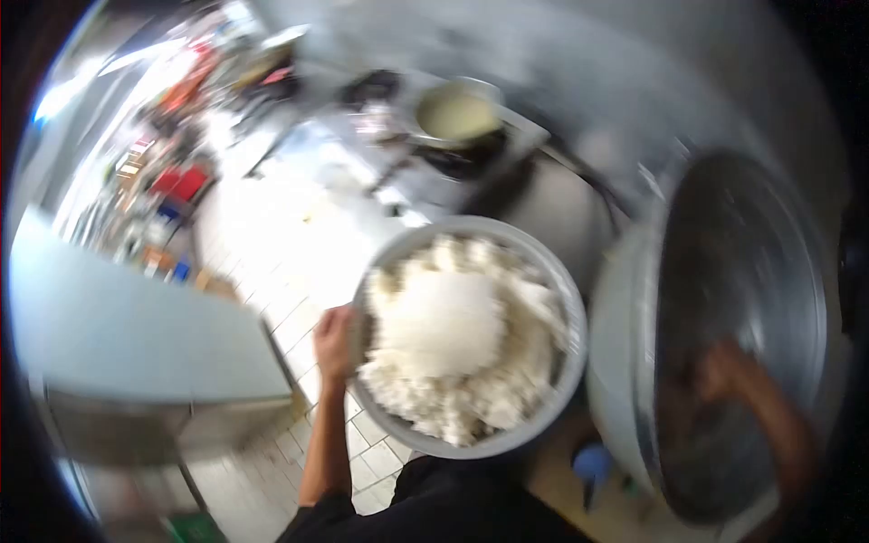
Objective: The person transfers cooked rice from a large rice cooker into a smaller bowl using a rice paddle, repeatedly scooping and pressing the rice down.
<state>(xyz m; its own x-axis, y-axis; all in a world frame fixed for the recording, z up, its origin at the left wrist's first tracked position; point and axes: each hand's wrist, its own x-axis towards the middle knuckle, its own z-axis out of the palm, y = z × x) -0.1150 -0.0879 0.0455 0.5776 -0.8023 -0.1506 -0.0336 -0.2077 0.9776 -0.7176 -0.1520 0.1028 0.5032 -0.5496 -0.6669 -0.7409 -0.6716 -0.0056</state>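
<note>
My left hand [334, 344] is closed on the left rim of a round grey basin [572, 362]. A white crumbly mass [453, 407] fills the basin, with a smoother white mound [444, 324] on top that I cannot identify. To the right stands a large tilted metal drum [769, 244], its wide mouth facing right. My right hand [722, 373] reaches inside the mouth, near the inner wall. Motion smears its fingers, so I cannot make out whether it grips anything.
A pan of pale yellow contents [457, 116] sits on a stove [516, 136] at the back. A pale blue-topped cabinet [136, 317] stands at the left, above the tiled floor [367, 452]. Blurred goods [172, 190] crowd the far left. A blue object [592, 462] is below the drum.
</note>
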